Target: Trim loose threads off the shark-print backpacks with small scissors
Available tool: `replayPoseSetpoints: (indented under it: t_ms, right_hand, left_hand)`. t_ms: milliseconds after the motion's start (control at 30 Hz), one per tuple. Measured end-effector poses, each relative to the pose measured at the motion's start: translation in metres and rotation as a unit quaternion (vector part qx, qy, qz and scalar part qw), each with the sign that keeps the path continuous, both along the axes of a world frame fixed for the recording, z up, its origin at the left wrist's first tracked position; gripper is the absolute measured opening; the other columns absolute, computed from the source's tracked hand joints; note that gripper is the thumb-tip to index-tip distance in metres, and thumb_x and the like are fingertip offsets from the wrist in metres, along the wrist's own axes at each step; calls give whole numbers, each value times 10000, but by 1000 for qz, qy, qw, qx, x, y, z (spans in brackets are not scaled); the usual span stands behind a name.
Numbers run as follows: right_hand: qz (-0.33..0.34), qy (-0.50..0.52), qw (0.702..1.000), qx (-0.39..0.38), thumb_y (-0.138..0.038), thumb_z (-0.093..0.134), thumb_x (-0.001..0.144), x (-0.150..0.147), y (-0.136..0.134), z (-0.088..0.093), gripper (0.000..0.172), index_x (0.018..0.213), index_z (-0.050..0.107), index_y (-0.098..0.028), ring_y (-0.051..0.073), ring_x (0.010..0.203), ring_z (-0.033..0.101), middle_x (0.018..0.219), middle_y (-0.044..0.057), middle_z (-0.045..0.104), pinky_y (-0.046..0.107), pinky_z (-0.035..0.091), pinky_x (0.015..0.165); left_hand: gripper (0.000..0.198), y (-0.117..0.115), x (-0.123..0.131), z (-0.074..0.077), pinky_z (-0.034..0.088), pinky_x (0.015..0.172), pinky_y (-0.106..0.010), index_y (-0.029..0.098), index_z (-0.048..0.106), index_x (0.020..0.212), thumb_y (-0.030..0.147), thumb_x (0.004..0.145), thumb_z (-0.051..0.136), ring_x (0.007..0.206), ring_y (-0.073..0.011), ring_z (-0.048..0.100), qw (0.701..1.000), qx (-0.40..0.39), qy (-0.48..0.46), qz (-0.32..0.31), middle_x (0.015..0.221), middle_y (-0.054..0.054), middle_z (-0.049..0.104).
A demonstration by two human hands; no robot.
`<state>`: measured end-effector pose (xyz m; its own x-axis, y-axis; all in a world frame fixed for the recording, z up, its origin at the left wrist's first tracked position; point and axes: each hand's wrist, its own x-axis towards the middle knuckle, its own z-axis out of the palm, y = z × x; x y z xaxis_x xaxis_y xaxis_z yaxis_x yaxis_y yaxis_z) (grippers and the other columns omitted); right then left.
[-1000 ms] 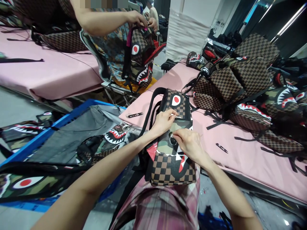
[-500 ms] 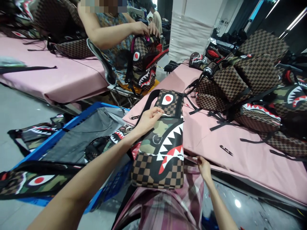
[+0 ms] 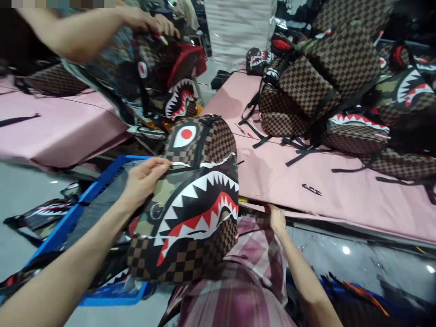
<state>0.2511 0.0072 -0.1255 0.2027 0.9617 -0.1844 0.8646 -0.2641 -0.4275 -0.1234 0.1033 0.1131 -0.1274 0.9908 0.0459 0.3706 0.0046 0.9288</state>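
Note:
A shark-face backpack (image 3: pixel 190 190), brown checkered with camouflage patches, leans upright in front of me, at the near side of the pink-covered table. My left hand (image 3: pixel 145 181) pinches its left side edge, near the seam below the red-and-white eye. Over at the table's near edge (image 3: pixel 252 206), my right hand (image 3: pixel 276 219) has its fingers curled around the pink-covered lip. A narrow gap shows beside that lip, with something small and yellow in it. The fingertips of my right hand are partly hidden.
A blue crate (image 3: pixel 112 300) with bags stands at left. More checkered backpacks (image 3: pixel 306 86) are piled on the table (image 3: pixel 272 177), with a small black hook-shaped piece (image 3: pixel 311 189). Another person's hands (image 3: pixel 166 25) work on a similar backpack (image 3: pixel 180 100) across from me.
The backpack has turned so more of its front and right side show, and it sits further left in view. My left hand moved with it; my right hand stays at the table edge.

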Motion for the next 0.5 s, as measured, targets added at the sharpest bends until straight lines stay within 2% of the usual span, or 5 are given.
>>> replayPoseSetpoints:
  t_ms: [100,167,233,367,500]
  right_hand:
    - [-16,-13,1000,19,-94,408,800,27,-10,2,382,1066,639,-240,155,925,605,1042,35,670,224,418,791]
    - [-40,-29,998,46,-122,406,815,55,-10,10,371,1091,627,-234,154,965,586,1082,33,655,230,412,834]
    - [-83,-55,992,82,-159,371,847,89,-1,23,381,1165,580,-183,185,1054,533,1163,77,609,286,379,911]
    - [-160,-97,973,138,-262,394,869,148,31,44,433,1244,484,-64,315,1192,372,1288,224,457,472,279,969]
    - [-173,-146,966,121,-352,474,839,176,53,41,363,1122,592,-156,313,1055,471,1108,187,562,431,363,845]
  left_hand:
    - [239,0,5,3,360,606,-213,211,599,793,411,664,611,657,-105,460,998,2,41,42,714,63,576]
    - [181,1,11,9,360,625,-216,241,599,767,407,696,587,687,-107,457,996,-18,62,58,718,89,576]
    - [140,2,17,15,354,640,-213,259,596,751,395,728,572,703,-99,452,995,-39,65,61,718,109,573]
    - [179,9,24,17,354,629,-203,238,589,772,410,721,594,683,-97,449,998,-34,42,44,697,91,574]
    - [258,18,16,15,381,645,-203,198,590,809,442,725,590,713,-118,480,998,-34,54,-15,742,48,600]
